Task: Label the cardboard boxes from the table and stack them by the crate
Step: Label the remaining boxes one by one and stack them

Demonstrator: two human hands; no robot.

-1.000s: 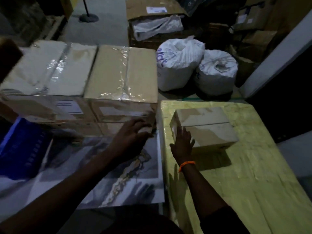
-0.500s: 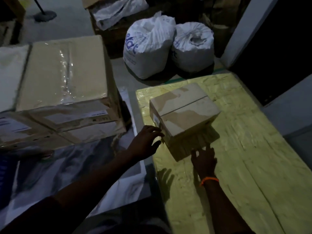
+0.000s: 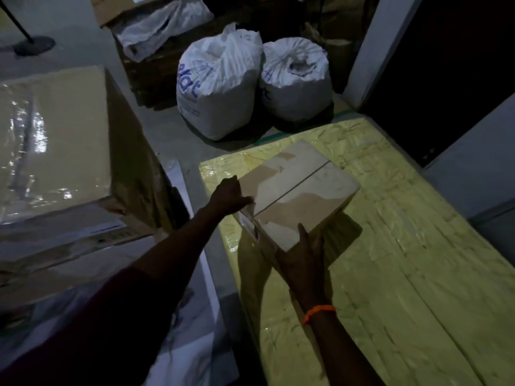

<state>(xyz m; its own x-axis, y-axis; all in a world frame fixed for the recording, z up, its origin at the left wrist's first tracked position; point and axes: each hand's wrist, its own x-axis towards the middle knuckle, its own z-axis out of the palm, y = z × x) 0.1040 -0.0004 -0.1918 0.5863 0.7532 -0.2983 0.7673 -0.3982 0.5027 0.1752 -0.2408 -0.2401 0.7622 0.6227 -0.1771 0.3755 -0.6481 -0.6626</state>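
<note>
A small cardboard box with a taped seam across its top sits turned at an angle on the yellow-covered table, near its left edge. My left hand grips the box's left corner, thumb on the top edge. My right hand, with an orange band at the wrist, holds the near corner, fingers wrapped up against the side. Whether the box is lifted off the table is unclear. To the left, larger taped cardboard boxes stand stacked on the floor.
Two white tied sacks stand on the floor beyond the table. An open carton with white plastic is behind them. A printed sheet lies on the floor between stack and table. A dark doorway is at the right.
My left hand came from the floor stack to the small box's left corner. My right hand shifted from the table beside the box to its near corner. The view swung right.
</note>
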